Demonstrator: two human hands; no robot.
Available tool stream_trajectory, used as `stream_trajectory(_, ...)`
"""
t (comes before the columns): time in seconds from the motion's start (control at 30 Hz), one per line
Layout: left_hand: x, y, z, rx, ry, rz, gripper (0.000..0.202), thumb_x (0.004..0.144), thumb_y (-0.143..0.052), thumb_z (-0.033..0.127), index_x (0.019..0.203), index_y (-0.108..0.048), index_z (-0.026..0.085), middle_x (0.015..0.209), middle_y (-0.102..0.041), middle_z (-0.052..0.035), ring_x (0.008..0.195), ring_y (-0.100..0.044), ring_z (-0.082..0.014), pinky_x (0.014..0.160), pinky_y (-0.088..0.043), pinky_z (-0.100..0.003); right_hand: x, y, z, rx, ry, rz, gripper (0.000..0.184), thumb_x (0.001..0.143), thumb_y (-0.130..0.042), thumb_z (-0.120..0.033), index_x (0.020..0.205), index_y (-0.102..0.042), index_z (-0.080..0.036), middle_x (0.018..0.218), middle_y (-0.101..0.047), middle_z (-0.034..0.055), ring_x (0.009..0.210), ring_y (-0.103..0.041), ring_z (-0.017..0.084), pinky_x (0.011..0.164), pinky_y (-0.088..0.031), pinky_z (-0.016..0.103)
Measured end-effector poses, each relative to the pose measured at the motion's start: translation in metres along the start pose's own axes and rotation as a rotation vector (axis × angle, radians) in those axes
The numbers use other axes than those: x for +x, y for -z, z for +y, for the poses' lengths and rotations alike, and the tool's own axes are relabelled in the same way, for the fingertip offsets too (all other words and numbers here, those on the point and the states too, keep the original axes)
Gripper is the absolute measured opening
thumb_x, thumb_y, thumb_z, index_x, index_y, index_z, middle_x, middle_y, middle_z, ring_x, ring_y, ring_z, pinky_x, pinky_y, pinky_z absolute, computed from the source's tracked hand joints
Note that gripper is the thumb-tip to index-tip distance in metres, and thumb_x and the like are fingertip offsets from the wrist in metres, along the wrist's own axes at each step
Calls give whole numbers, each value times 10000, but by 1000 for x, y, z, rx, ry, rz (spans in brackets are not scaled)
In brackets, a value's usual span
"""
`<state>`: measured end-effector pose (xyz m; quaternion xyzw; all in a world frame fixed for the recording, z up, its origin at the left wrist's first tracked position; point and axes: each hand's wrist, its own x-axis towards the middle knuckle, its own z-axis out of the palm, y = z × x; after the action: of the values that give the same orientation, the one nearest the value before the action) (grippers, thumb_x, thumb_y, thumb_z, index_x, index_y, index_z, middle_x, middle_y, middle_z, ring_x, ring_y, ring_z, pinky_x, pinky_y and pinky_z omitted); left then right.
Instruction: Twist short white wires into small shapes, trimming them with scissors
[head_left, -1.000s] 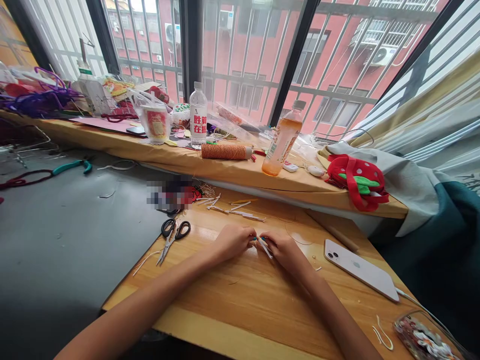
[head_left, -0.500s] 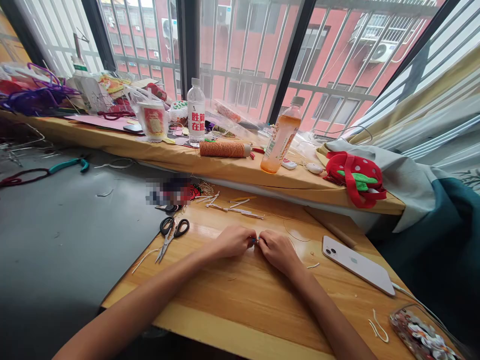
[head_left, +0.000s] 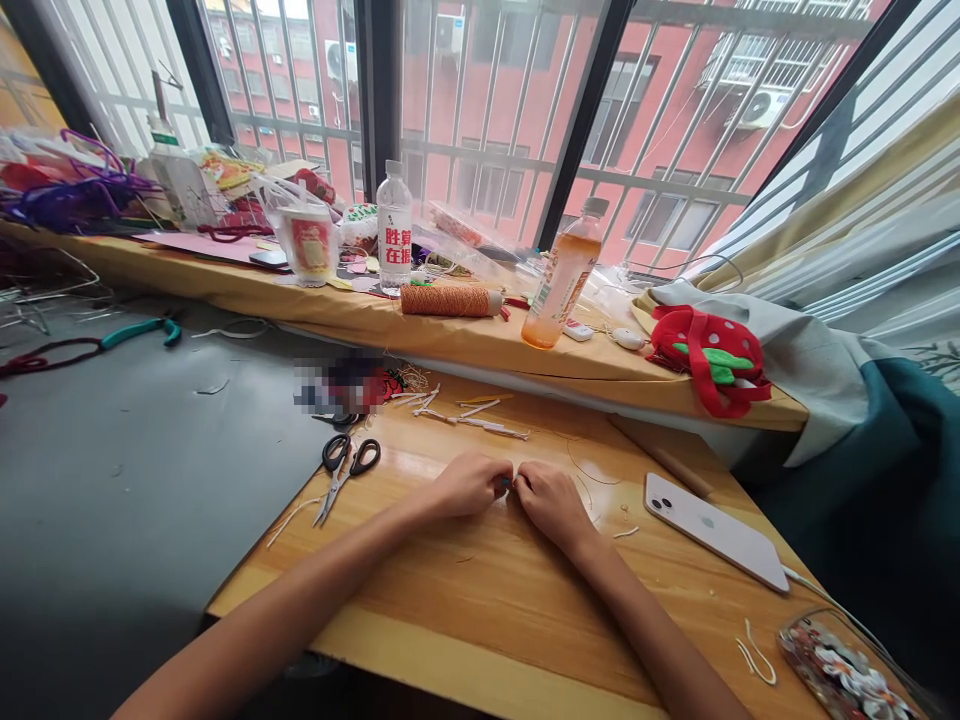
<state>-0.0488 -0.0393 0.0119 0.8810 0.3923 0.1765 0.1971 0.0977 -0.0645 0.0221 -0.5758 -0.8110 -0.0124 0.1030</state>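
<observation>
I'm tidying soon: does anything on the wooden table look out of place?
Yes: a short white cord piece lies loose between the right hand and the phone, perhaps a stray offcut. No spill shows.

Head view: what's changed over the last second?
The right hand has curled its fingers in, close beside the left hand; the white strip that stuck out between them is now hidden, so I can't tell whether either grip has let go. The scissors, phone and orange spool stayed put.
</observation>
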Motion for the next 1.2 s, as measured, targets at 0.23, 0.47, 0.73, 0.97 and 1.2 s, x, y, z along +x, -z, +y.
stream_trajectory(0.23,-5,-2,11,-167,-104,-51,232,661,-388,82,754,-585,158,711,-609,-6,641,-497,-112,567,-341,-172,4,-1,10,67,-122,34,246,745,-363,-146,563,-527,-163,660,-610,71,629,-532,146,545,-300,226)
stream_trajectory(0.47,-2,-10,16,-227,19,64,217,748,-376,188,814,-581,158,761,-623,-26,673,-529,-122,592,-373,-183,9,1,58,648,-306,50,294,798,-311,-359,745,-521,-159,529,-523,-9,401,-458,93,390,-324,198)
stream_trajectory(0.73,0,2,-4,-184,92,163,249,798,-339,256,860,-571,189,818,-627,-26,757,-550,-149,669,-393,-222,1,12,25,1328,-395,-254,494,616,-617,-326,1070,-487,-180,805,-596,28,455,-474,52,360,-315,161)
stream_trajectory(0.97,-1,-3,-1,-215,25,227,230,805,-338,236,839,-558,181,776,-617,-9,703,-540,-123,629,-391,-191,0,10,21,1556,-331,-406,263,592,-629,-256,829,-639,-142,663,-598,16,578,-514,71,554,-404,184)
stream_trajectory(1.2,-2,-1,-1,-69,10,213,227,797,-341,226,850,-558,182,814,-618,-25,735,-545,-143,633,-389,-211,2,7,23,1104,-202,-264,226,700,-494,-271,818,-644,-148,719,-623,36,643,-525,125,627,-395,252)
